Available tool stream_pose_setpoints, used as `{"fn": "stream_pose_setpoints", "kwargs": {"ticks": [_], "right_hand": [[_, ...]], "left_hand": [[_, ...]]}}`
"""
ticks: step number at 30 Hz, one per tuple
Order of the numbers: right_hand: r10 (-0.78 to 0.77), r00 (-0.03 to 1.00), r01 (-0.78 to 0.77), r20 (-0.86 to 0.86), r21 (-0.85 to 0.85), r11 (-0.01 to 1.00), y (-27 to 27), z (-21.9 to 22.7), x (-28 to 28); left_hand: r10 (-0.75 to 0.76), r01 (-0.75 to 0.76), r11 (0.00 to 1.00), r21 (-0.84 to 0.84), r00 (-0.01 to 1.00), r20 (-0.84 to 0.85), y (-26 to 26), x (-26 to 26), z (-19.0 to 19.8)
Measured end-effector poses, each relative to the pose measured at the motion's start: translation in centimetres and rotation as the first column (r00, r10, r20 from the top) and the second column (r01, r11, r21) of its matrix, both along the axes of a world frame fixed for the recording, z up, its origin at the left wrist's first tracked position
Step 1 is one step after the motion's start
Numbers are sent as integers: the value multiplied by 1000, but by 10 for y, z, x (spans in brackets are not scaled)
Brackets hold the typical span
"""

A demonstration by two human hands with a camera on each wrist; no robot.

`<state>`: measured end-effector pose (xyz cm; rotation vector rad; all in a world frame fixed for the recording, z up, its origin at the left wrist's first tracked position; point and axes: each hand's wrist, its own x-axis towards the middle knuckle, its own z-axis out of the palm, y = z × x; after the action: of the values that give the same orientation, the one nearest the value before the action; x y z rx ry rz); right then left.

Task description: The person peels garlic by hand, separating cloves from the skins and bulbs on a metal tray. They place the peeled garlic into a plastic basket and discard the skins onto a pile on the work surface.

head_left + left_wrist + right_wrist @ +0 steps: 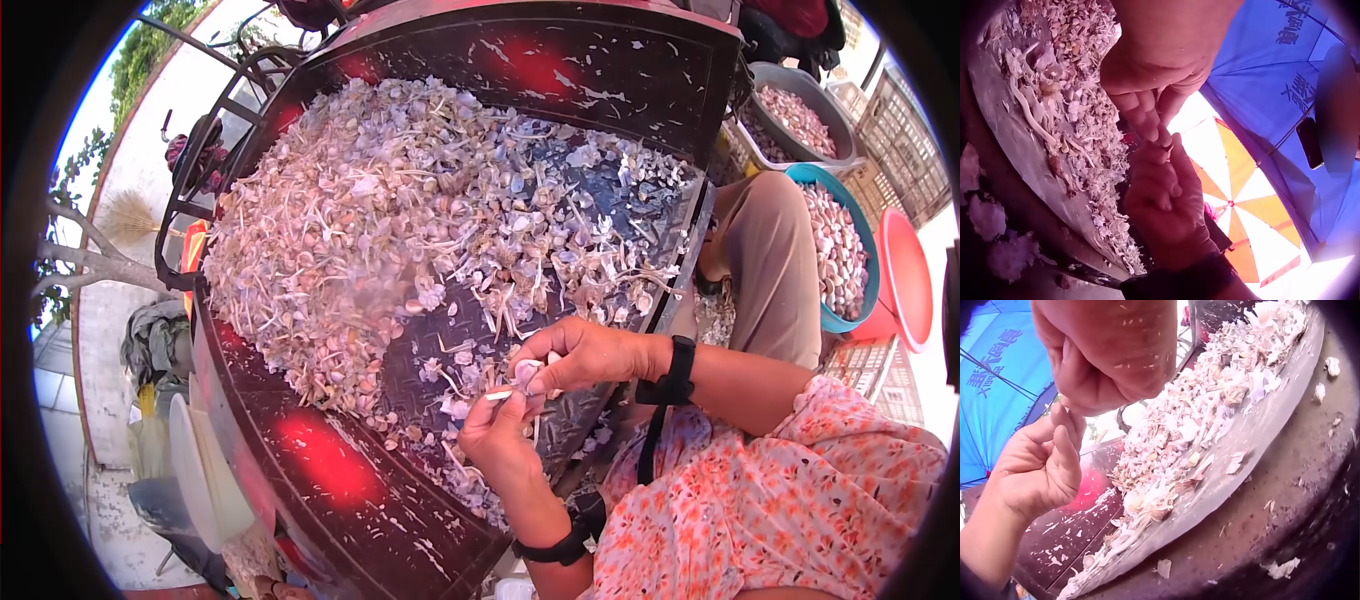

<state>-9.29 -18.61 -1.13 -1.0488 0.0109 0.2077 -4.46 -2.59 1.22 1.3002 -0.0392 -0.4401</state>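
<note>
A big heap of garlic cloves and papery skins [400,220] covers the dark metal table [350,500]. Over the table's near edge both hands meet. My left hand [512,398] comes up from below and pinches a pale garlic clove [526,374]. My right hand [548,372], coming from the right, pinches the same clove from above. A thin white sliver [497,396] sticks out to the left of the fingers. In the left wrist view, the left hand [1150,122] touches fingertips with the right hand [1163,156]. The right wrist view shows the right hand [1075,406] above the left hand [1060,437]; the clove is hidden there.
A grey basin [795,75], a teal basin [870,285] with peeled cloves and a red basin [910,270] stand at the right, beyond a bent knee [765,260]. A blue umbrella [1272,69] hangs overhead. Loose skins [1282,567] litter the table's rim.
</note>
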Motion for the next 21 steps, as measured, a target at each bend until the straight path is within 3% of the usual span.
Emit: {"fn": "stream_pose_setpoints", "kwargs": {"ticks": [2,4,7,9,10,12,14,15,16,17,18,19,20,21], "right_hand": [[-81,997,80,13,70,994,4,7,-3],[-53,999,53,-2,86,995,2,9,-4],[-91,996,90,-17,-33,995,1,10,-4],[-166,942,268,292,-357,895,3,12,-4],[-167,941,271,295,-359,893,3,17,-6],[-142,853,433,502,-529,730,0,44,-14],[-67,783,472,619,-521,711,2,63,-22],[-58,707,539,705,-484,690,6,67,-26],[-23,723,461,691,-457,761,7,87,-35],[23,716,434,698,-470,768,8,103,-46],[117,737,361,666,-534,765,5,128,-60],[233,704,299,671,-578,759,1,136,-71],[340,797,-69,499,-485,872,4,134,-87],[232,644,218,729,-465,858,5,154,-87]], "left_hand": [[-32,31,999,-29,998,-51,1,4,1],[-40,38,999,-39,998,-47,0,3,1],[-70,72,994,80,997,-29,-6,0,4],[32,-52,989,136,989,148,-12,-7,12],[30,-51,990,133,988,151,-13,-9,15],[-4,-48,989,141,937,350,-7,-15,21],[-41,-11,991,132,921,387,9,-21,35],[-20,-18,997,78,888,459,17,-23,35],[6,3,1000,-16,838,545,22,-28,44],[48,-52,999,-13,745,665,24,-38,51],[-49,129,991,-35,597,801,41,-35,54],[-45,133,990,-43,595,802,41,-30,61],[-107,283,957,-56,526,843,42,-25,70],[-158,427,903,-54,446,881,43,-22,81]]}}
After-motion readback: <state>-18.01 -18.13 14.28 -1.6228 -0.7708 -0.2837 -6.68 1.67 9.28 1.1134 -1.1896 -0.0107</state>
